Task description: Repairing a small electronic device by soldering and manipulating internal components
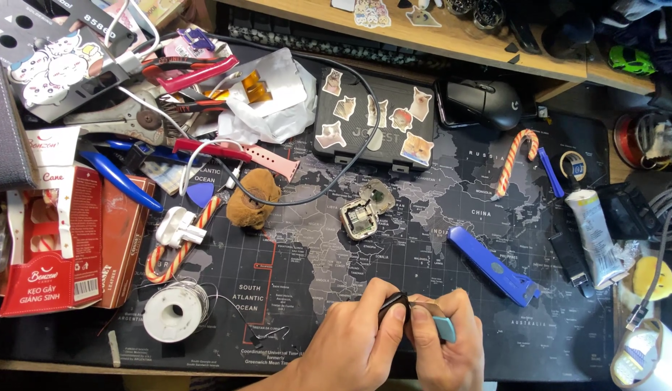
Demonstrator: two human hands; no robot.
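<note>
My left hand (354, 337) and my right hand (448, 340) meet at the front edge of the desk mat. Between them they pinch a small dark watch-like part (395, 303). My right hand also holds a thin tool with a light blue handle (445, 328) and a flat metal tip pressed against that part. An opened small device body with bare insides (363, 212) lies on the mat beyond my hands. A blue plastic pry tool (493, 264) lies to the right of them.
A black mat printed with a world map (423, 174) covers the desk. On it lie a stickered black case (372, 119), a mouse (486, 101), two candy canes (515, 161), a tube (595, 235), a solder spool (175, 311), pliers (119, 170), and a red box (61, 239).
</note>
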